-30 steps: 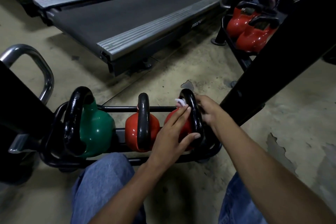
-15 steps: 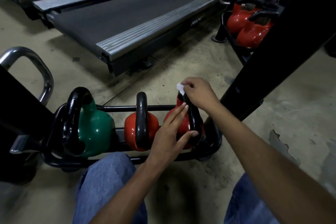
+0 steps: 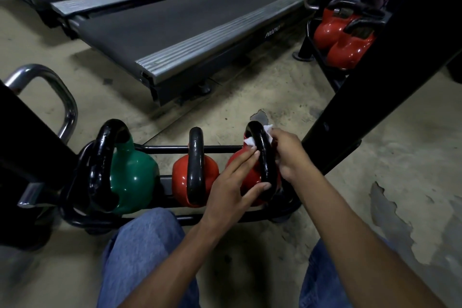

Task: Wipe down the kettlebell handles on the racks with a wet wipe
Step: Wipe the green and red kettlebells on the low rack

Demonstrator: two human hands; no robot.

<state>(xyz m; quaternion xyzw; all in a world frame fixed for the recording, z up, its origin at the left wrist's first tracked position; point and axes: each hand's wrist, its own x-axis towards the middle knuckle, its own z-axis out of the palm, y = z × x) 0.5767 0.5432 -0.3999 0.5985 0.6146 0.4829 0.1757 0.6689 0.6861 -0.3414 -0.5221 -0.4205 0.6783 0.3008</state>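
Note:
Three kettlebells stand on a low black rack (image 3: 165, 149): a green kettlebell (image 3: 135, 177) on the left, a red kettlebell (image 3: 182, 177) in the middle and another red kettlebell (image 3: 246, 172) on the right. Each has a black handle. My right hand (image 3: 290, 155) holds a white wet wipe (image 3: 267, 130) against the right side of the right kettlebell's handle (image 3: 263, 155), near its top. My left hand (image 3: 235, 187) rests on that kettlebell's body with straight fingers, the thumb touching the lower end of the handle.
A treadmill deck (image 3: 180, 22) lies on the floor beyond the rack. A second rack with two red kettlebells (image 3: 342, 42) stands at the far right. A thick black frame post (image 3: 380, 75) slants past my right hand. A chrome bar (image 3: 57, 92) curves at the left.
My right hand with the wipe went from the right side of the handle up over its top, then back down the right side. The left hand stayed on the kettlebell.

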